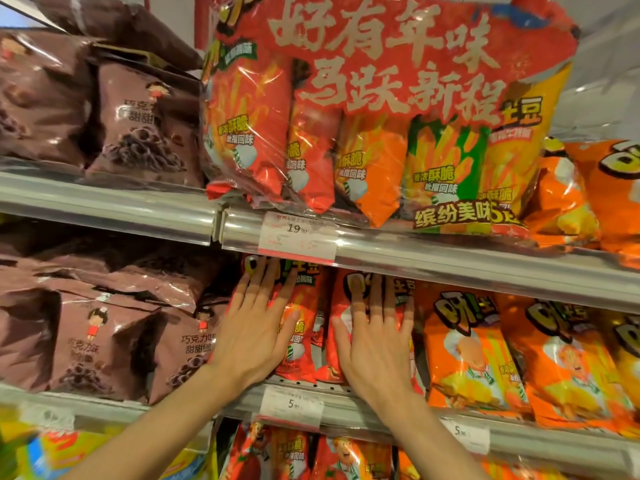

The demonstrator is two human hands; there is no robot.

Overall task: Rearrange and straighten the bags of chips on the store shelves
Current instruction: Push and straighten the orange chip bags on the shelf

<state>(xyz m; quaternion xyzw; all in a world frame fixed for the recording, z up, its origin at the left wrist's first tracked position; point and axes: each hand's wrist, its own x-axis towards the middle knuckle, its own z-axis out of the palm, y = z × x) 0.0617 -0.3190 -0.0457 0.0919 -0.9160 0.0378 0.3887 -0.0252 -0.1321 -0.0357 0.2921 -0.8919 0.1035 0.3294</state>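
Observation:
Two red chip bags stand side by side on the middle shelf. My left hand lies flat, fingers spread, on the front of the left red bag. On the right red bag my right hand presses flat in the same way. Neither hand grips anything. Orange chip bags stand to the right on the same shelf. A large red multi-pack sits on the shelf above, leaning out over its rail.
Brown chocolate snack bags fill the left side of the middle shelf and the upper shelf. Price tags hang on the shelf rails. More red bags stand on the shelf below. Orange bags sit at upper right.

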